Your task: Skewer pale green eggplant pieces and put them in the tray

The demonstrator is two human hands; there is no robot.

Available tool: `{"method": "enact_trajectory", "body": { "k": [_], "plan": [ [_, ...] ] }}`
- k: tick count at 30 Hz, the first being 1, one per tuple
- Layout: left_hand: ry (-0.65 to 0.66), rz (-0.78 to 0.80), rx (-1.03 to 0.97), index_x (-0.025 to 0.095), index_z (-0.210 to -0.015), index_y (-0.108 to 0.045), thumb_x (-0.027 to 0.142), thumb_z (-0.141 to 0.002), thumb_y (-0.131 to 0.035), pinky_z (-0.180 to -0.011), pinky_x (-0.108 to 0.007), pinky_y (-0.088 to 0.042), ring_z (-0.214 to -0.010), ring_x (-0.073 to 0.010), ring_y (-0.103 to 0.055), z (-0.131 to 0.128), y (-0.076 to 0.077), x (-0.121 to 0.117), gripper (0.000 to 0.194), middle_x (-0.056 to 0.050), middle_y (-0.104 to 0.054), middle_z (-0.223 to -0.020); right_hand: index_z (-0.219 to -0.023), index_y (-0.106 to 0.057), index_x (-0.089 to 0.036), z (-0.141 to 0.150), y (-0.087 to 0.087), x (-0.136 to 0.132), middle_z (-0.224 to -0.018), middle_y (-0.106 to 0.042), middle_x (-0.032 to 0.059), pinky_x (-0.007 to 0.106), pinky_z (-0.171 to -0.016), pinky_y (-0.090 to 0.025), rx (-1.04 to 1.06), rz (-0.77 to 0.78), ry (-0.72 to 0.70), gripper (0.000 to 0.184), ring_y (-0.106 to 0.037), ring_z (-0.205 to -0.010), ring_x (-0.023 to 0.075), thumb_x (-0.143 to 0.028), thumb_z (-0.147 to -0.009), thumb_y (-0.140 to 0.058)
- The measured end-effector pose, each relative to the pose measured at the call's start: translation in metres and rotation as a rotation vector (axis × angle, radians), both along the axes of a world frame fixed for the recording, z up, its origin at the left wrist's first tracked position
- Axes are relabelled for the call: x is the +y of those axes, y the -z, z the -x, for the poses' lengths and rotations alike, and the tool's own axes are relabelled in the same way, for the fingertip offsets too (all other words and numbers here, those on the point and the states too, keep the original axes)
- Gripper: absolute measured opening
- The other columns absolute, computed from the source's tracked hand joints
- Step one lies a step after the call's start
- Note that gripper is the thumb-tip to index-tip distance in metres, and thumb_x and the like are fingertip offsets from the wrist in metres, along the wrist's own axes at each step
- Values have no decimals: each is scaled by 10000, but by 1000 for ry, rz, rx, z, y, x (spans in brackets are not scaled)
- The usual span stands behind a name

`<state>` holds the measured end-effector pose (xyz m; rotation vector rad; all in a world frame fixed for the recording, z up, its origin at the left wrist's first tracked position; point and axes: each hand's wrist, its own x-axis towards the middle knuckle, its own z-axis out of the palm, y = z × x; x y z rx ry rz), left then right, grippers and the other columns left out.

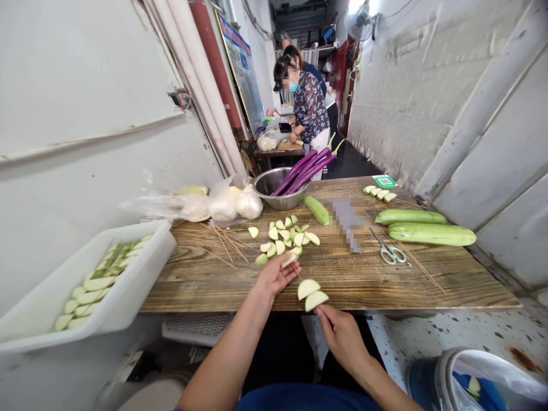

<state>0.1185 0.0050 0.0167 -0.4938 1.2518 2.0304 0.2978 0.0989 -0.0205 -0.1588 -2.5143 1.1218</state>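
Note:
My right hand (345,337) is closed on a thin wooden skewer (298,274) just past the table's front edge. Two half-round zucchini slices (309,289) are threaded on it. Between the fingers of my left hand (273,276) is another zucchini slice (289,260), close to the skewer's tip; whether the tip has entered it I cannot tell. Beyond my left hand lies a loose heap of cut zucchini pieces (280,246).
A white tub (160,240) of skewered slices stands left, near loose skewers (214,240). Eggplants (305,171) lean in a metal bowl (280,201). Scissors (390,253), whole zucchinis (432,234) and a blurred-out object (346,220) lie right. A lined bucket (449,377) is below. People work behind.

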Motion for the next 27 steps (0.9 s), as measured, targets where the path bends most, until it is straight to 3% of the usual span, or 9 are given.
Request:
{"method": "enact_trajectory", "body": {
  "k": [11, 17, 27],
  "plan": [
    [3, -13, 32, 125, -823, -552, 84, -739, -601, -670, -329, -561, -572, -126, -615, -1, 6, 1, 105, -51, -620, -668, -735, -596, -162, -3, 1, 1, -643, -615, 37, 205, -581, -388, -45, 26, -23, 333, -554, -557, 123, -254, -915, -331],
    [54, -7, 76, 113, -879, -561, 68, -736, -603, -679, -331, -560, -700, -189, -667, -2, 6, 2, 155, -99, -663, -783, -744, -606, -164, -4, 2, 2, -625, -614, 36, 202, -570, -386, -37, 7, -20, 345, -548, -538, 120, -260, -919, -324],
    [55, -48, 144, 84, -903, -589, 87, -789, -566, -708, -321, -557, -775, -210, -669, -5, 5, 3, 117, -130, -672, -847, -729, -608, -169, -6, 0, 1, -605, -607, 35, 194, -541, -376, -15, -27, 8, 367, -543, -511, 120, -291, -923, -321]
  ]
}}
